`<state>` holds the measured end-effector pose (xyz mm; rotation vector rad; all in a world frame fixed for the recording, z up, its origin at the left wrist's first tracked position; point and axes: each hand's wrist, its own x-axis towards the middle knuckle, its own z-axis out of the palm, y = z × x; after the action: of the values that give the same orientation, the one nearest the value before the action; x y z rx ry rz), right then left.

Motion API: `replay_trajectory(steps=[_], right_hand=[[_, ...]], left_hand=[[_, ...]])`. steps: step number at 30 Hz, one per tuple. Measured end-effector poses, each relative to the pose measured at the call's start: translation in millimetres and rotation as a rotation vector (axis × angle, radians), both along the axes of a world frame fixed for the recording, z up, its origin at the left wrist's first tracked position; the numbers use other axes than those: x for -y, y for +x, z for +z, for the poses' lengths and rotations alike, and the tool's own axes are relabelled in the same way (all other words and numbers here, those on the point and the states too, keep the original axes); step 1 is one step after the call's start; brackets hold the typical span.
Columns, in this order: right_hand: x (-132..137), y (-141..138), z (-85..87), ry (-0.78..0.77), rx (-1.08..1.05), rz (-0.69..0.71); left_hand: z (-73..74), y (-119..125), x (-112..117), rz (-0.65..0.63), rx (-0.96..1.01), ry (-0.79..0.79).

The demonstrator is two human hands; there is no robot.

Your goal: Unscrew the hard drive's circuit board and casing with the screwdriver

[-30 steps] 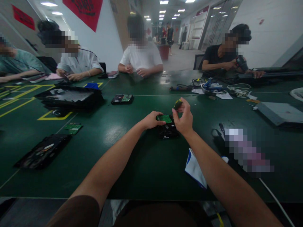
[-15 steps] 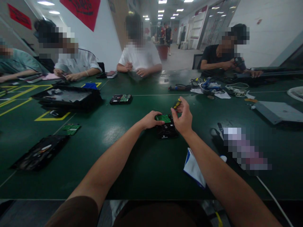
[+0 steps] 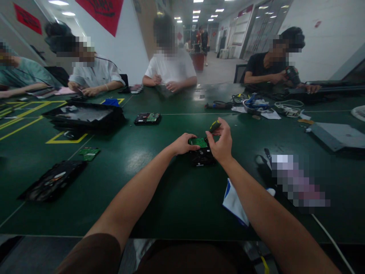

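A black hard drive (image 3: 203, 156) with a green circuit board (image 3: 200, 142) on its upper face lies on the table before me. My left hand (image 3: 185, 144) grips its left side, the thumb resting along the board's edge. In my right hand (image 3: 221, 140) is a screwdriver with a yellow and black handle (image 3: 215, 125), held over the drive's right end. The fingers hide the screwdriver's shaft and tip. A white and blue cloth item (image 3: 234, 203), perhaps a glove, lies beneath my right forearm.
Another hard drive (image 3: 147, 118) lies farther off. At left are stacked black trays (image 3: 85, 118), a loose green board (image 3: 89, 153) and a black casing (image 3: 54, 180). Cables (image 3: 255, 104) and a grey metal box (image 3: 338, 135) stand at right. Several people sit across the green table (image 3: 171, 198).
The screwdriver handle has tilted slightly in my right hand. My left hand keeps its hold on the hard drive. The whole view has shifted a little.
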<state>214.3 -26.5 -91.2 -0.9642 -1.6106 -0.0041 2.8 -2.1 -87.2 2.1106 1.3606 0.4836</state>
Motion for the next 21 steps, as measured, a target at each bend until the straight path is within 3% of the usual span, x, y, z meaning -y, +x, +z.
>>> replay_trajectory(steps=[21], right_hand=[[2.0,0.3,3.5,-0.008,0.043,0.033]], left_hand=[[5.2,0.6,2.0,0.006,-0.029,-0.012]])
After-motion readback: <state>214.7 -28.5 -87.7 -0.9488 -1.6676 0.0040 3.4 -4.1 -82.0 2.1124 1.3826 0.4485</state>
